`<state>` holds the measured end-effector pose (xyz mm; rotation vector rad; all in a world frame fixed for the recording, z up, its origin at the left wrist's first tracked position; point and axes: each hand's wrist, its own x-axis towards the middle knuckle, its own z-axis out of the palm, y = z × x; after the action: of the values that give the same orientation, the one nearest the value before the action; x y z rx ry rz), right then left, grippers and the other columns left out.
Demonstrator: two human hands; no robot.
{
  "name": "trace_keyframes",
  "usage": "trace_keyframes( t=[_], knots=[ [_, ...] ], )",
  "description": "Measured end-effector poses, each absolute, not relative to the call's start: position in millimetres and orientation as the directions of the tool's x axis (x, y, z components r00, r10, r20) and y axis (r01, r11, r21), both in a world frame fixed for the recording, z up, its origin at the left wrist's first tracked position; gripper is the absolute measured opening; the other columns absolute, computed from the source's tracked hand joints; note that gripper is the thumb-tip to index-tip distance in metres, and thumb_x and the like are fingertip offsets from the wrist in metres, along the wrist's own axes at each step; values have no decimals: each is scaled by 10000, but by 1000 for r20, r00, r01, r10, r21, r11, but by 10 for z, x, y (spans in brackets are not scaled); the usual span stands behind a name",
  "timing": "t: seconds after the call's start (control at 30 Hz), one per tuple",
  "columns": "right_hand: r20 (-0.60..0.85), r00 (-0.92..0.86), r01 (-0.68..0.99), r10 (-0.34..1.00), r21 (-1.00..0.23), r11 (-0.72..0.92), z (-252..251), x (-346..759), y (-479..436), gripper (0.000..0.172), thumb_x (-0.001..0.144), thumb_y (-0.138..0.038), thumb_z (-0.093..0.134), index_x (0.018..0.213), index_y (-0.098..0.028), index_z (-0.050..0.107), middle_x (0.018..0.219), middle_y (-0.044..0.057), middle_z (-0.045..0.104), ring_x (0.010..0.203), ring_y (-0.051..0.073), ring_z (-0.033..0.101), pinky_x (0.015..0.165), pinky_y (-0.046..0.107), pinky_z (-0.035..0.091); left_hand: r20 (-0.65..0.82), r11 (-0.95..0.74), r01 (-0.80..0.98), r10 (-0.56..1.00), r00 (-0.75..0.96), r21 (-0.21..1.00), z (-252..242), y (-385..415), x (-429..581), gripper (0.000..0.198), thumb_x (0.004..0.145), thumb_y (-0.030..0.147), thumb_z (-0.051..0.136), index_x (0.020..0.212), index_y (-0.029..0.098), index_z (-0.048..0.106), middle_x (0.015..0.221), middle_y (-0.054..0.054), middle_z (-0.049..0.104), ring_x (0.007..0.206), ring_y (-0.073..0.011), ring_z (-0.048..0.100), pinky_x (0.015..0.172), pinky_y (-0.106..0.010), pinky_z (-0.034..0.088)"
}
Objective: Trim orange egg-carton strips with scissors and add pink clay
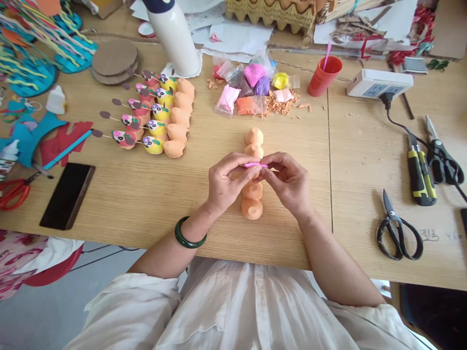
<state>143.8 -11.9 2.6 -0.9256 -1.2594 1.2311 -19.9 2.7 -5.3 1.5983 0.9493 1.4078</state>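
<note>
A thin strip of pink modelling clay point(255, 165) is pinched at its two ends between my hands. My left hand point(229, 179) grips one end with thumb and fingertips, and my right hand point(286, 181) grips the other. Beneath them a row of orange egg-carton cups point(252, 208) lies on the table, running away from me; its middle is partly hidden by my fingers. To the left stand decorated rows of cups point(156, 129) in red, yellow and orange, with flower shapes and brown-tipped sticks on the painted ones.
Behind my hands lie bags of coloured clay point(254, 75) and orange shreds point(277, 104). A red cup point(324, 76), a white power strip point(379, 83) and black-handled scissors point(399, 233) are on the right. A white bottle point(175, 41) stands at the back; a phone point(68, 196) lies left.
</note>
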Motion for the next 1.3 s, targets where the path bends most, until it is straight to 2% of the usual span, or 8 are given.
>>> trace_keyframes(
  t=[0.13,0.2,0.37,0.53,0.73,0.93,1.1,1.3],
  knots=[
    [149,-97,-173,984,-976,131,23,1425,-119,370,822,-459,859,1026,-240,642,1003,15,676,885,156,699,741,308,681,380,-383,25,922,73,923,-28,13,-174,88,909,306,773,955,232,786,925,-6,763,865,-134,774,771,-229,634],
    [170,-84,-152,982,-976,156,18,1424,-122,328,843,-450,842,998,-234,651,975,8,684,848,148,710,754,314,678,342,-344,19,937,69,939,-22,9,-168,133,900,352,779,933,222,779,919,-7,760,859,-134,773,775,-232,634],
    [169,-55,-134,984,-978,160,27,1437,-129,234,898,-422,796,937,-234,663,877,-10,702,720,130,720,729,314,654,290,-288,-39,952,101,957,-35,13,-180,401,822,411,850,1180,261,749,1117,-39,751,981,-155,748,822,-255,644],
    [100,-76,-162,992,-983,87,44,1440,-121,302,867,-468,816,984,-236,662,910,6,703,773,150,715,736,331,672,370,-376,59,925,89,925,-15,15,-190,141,883,355,798,973,246,807,945,-17,770,867,-128,738,774,-236,612],
    [151,-91,-225,984,-966,128,29,1443,-107,263,857,-377,844,1005,-222,691,974,13,693,826,143,714,717,304,677,359,-364,103,931,68,926,5,0,-189,138,902,375,775,946,247,805,941,-17,782,883,-141,740,781,-253,601],
    [128,-59,-204,990,-972,114,32,1460,-101,219,896,-395,803,957,-217,691,879,-3,719,690,127,715,713,318,664,340,-343,0,931,131,939,-38,10,-198,386,912,370,767,1281,268,717,1153,-48,764,1018,-165,751,888,-283,626],
    [97,-97,-189,991,-979,77,29,1460,-98,261,895,-432,793,986,-221,670,893,4,701,723,133,697,715,322,668,426,-438,104,896,124,893,-38,24,-199,137,908,295,769,1035,249,795,1001,-26,775,946,-142,742,824,-246,629],
    [240,-113,-81,964,-969,232,4,1459,-132,194,930,-344,764,1065,-257,655,1052,19,655,874,150,685,761,326,674,374,-382,66,921,112,922,-29,3,-193,120,920,313,755,1012,244,790,994,-27,771,925,-143,750,812,-248,634]
  ],
)
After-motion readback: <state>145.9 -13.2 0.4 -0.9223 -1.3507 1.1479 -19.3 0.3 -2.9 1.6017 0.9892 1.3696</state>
